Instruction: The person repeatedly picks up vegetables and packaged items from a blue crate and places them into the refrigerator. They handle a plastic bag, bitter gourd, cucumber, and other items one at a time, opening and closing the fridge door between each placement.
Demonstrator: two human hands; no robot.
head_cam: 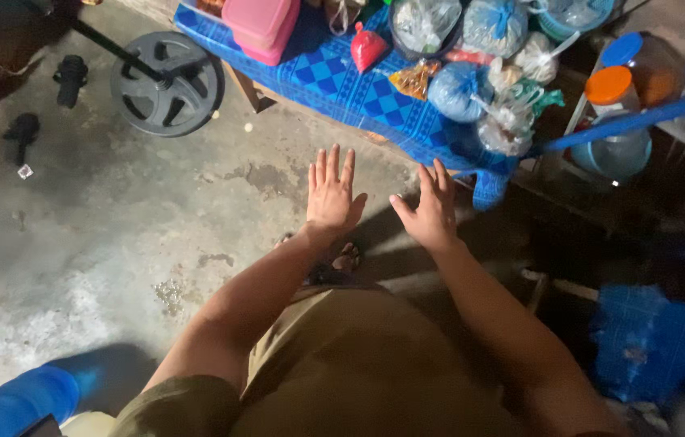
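Looking down through the head camera, I see both of my hands held out flat in the air above the concrete floor (116,210), palms down and grasping nothing. My left hand (331,194) has its fingers spread and released, hanging over bare floor just short of the near edge of the table with the blue checked cloth (342,89). My right hand (431,209) is likewise loose and empty, its fingertips close to the near right corner of that cloth, where it hangs down. Nearest that hand, along the table's near edge, sit knotted clear plastic bags (460,89) of goods, with a small red bag (368,47) and an orange packet (415,79) further in, and a pink box (261,24) toward the far left end. To reach well from here, I judge the hands should go forward level, fingers kept loose, clearing the hanging cloth rather than snagging it. A black weight plate (166,82) lies on the floor to the left, well apart.
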